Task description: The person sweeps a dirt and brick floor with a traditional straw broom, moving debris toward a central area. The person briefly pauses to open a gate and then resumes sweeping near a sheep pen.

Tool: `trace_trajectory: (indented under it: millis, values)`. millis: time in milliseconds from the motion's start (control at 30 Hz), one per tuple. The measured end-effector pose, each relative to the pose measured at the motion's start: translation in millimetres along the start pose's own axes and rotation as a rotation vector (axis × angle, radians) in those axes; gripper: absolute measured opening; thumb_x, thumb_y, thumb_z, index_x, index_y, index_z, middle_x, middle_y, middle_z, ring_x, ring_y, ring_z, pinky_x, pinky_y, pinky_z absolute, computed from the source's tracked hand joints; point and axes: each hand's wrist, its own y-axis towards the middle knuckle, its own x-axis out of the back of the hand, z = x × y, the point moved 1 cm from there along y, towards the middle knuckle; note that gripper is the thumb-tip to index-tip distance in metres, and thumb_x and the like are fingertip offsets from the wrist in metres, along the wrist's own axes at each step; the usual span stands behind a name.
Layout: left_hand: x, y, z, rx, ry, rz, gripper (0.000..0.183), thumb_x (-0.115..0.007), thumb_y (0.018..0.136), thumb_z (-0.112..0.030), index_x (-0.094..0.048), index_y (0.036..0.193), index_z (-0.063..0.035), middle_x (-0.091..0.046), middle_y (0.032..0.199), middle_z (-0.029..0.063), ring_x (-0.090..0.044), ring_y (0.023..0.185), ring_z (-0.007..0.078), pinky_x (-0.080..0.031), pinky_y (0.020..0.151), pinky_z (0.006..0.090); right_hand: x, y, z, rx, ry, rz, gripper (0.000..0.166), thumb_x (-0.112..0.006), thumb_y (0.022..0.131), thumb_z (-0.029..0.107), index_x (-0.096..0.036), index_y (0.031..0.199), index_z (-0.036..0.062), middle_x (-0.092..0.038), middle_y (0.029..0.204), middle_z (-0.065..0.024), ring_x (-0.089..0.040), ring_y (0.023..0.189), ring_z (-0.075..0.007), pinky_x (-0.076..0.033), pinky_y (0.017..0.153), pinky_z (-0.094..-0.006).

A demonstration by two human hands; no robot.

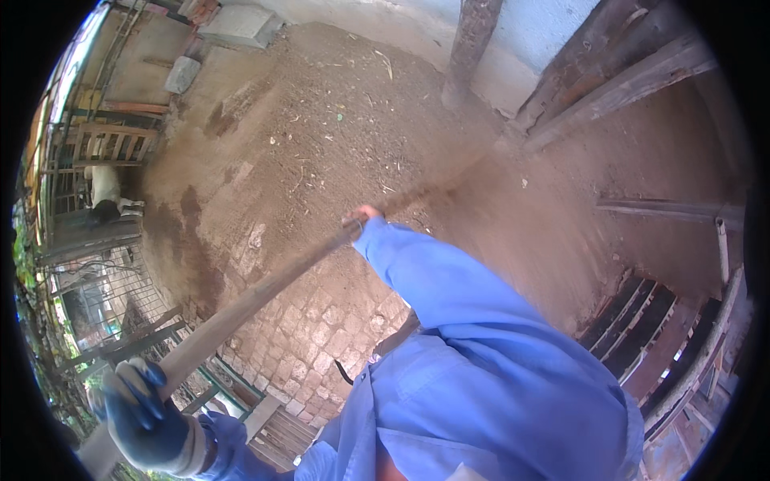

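A long wooden pole (pixel 258 294) runs slantwise from the lower left up to the middle of the view. My left hand (pixel 141 415), in a blue and pale coated glove, is closed around its thick near part. Farther along the shaft, my right hand (pixel 364 213) grips it; the hand looks bare and its blue sleeve reaches to the wrist. Past the right hand the pole's far part is blurred over the dirt floor (pixel 337 138), so its end cannot be made out. Straw bits and small debris lie scattered on that dirt.
Wooden posts (pixel 472 48) stand by the pale wall (pixel 397 15). A slatted wooden structure (pixel 649 337) is at right, stone paving (pixel 313 337) near my body. On the left are a wire mesh fence (pixel 129 288), an animal (pixel 105 189) beside wooden slats, and concrete blocks (pixel 240 25) farther up.
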Motion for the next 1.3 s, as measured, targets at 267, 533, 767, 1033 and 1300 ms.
trace_trajectory:
  millis: [267, 533, 767, 1033, 1300]
  values:
    - [-10, 13, -19, -0.652, -0.295, 0.982, 0.012, -0.053, 0.079, -0.016, -0.054, 0.074, -0.0049, -0.059, 0.065, 0.0074, -0.053, 0.047, 0.0186, -0.046, 0.044, 0.0330, -160, -55, 34, 0.022, 0.224, 0.540, 0.027, -0.062, 0.070, 0.012, -0.043, 0.088, 0.0078, -0.051, 0.080, -0.0101, -0.055, 0.069, -0.0218, -0.051, 0.065, -0.0380]
    - [89, -25, -28, -0.292, -0.113, 0.282, 0.014, -0.053, 0.080, -0.018, -0.052, 0.073, -0.0057, -0.047, 0.061, 0.0032, -0.047, 0.054, 0.0160, -0.042, 0.055, 0.0331, -76, -114, -80, 0.020, -0.188, 0.068, 0.021, -0.061, 0.074, 0.020, -0.050, 0.089, 0.0101, -0.060, 0.083, -0.0091, -0.060, 0.076, -0.0250, -0.054, 0.066, -0.0419]
    - [153, 14, 80, 0.180, -0.569, 0.318, 0.018, -0.044, 0.088, -0.018, -0.055, 0.087, -0.0036, -0.039, 0.060, -0.0001, -0.040, 0.055, 0.0125, -0.035, 0.057, 0.0285, 94, -98, -95, 0.105, -0.286, -0.156, 0.018, -0.056, 0.081, 0.024, -0.056, 0.091, 0.0092, -0.063, 0.094, -0.0082, -0.061, 0.085, -0.0232, -0.052, 0.077, -0.0396]
    - [127, 34, 115, 0.245, -0.420, 0.295, 0.017, -0.047, 0.089, -0.022, -0.048, 0.077, -0.0101, -0.040, 0.059, -0.0005, -0.044, 0.051, 0.0126, -0.042, 0.055, 0.0306, 116, -62, -124, 0.152, -0.205, -0.262, 0.021, -0.049, 0.086, 0.027, -0.055, 0.100, 0.0121, -0.059, 0.104, -0.0046, -0.055, 0.102, -0.0213, -0.047, 0.084, -0.0380]
    - [156, 29, 89, -0.439, -0.284, 0.357, 0.025, -0.042, 0.091, -0.020, -0.049, 0.068, -0.0123, -0.048, 0.058, -0.0011, -0.050, 0.052, 0.0102, -0.046, 0.057, 0.0267, -80, 23, -132, 0.153, -0.081, 0.153, 0.017, -0.056, 0.078, 0.028, -0.056, 0.087, 0.0129, -0.061, 0.086, -0.0029, -0.057, 0.085, -0.0218, -0.047, 0.081, -0.0393]
